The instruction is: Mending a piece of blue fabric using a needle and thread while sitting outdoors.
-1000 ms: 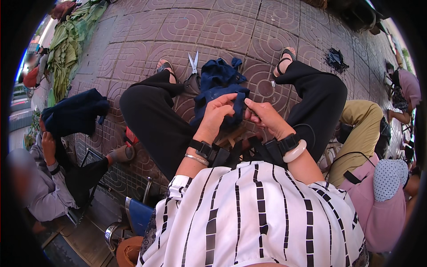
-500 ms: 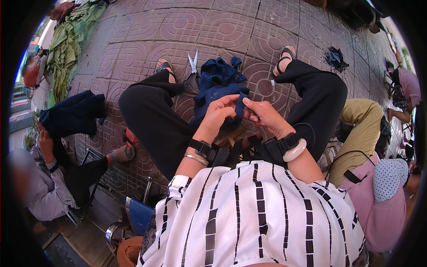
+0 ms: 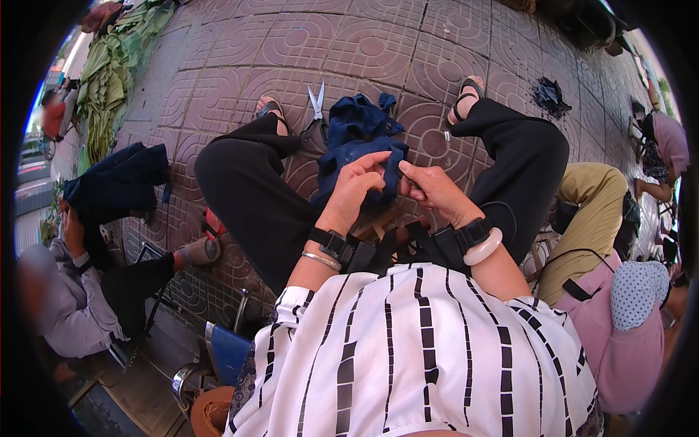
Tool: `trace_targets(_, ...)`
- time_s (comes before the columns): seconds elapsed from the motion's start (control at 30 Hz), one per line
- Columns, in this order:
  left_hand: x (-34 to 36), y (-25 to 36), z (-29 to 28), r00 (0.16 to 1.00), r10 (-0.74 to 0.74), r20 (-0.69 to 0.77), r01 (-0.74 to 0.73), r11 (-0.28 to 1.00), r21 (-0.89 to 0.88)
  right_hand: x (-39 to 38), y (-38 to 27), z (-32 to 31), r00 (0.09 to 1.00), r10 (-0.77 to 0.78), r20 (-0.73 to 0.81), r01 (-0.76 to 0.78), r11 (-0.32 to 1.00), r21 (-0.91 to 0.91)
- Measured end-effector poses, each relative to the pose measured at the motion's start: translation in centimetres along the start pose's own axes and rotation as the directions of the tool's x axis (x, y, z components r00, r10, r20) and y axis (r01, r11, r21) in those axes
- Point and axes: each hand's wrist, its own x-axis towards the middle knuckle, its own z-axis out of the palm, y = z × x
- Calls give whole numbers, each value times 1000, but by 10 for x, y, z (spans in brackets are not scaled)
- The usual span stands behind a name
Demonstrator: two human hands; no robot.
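Dark blue cloth (image 3: 357, 135) hangs between my knees and reaches down toward the paving. My left hand (image 3: 359, 182) is closed on the cloth's near edge, its index finger stretched along it. Beside it, my right hand (image 3: 435, 191) pinches the same edge between thumb and fingers. The two hands are a few centimetres apart. Whether a needle or thread sits in the fingers is too small to make out. Scissors (image 3: 317, 109) with dark handles lie on the ground near my left foot, blades spread and pointing away.
On the left a seated person holds another dark blue cloth (image 3: 120, 182). Green leaves (image 3: 105, 91) are heaped farther off. A crumpled black bag (image 3: 551, 97) lies far right. At my right sits a person in khaki trousers (image 3: 593, 200). A blue chair (image 3: 224, 353) stands lower left.
My hands have barely shifted on the cloth. On the left, the other person's dark blue cloth has changed its folds and moved slightly.
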Motion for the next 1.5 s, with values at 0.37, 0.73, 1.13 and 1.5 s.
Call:
trace_targets(0.37,0,1,0,1000,-12,12,12,1000,-16,3,1,-2,1000,-12,12,10,994,106)
trace_targets(0.73,-1,2,0,1000,-21,19,21,1000,11,2,-2,-1,1000,-16,-14,18,989,146)
trace_targets(1.13,-2,7,5,999,-17,29,14,996,90,5,0,-2,982,-129,-139,150,977,150)
trace_targets(1.5,0,2,1,999,-50,12,48,988,149,8,3,-6,978,-170,-120,198,940,277)
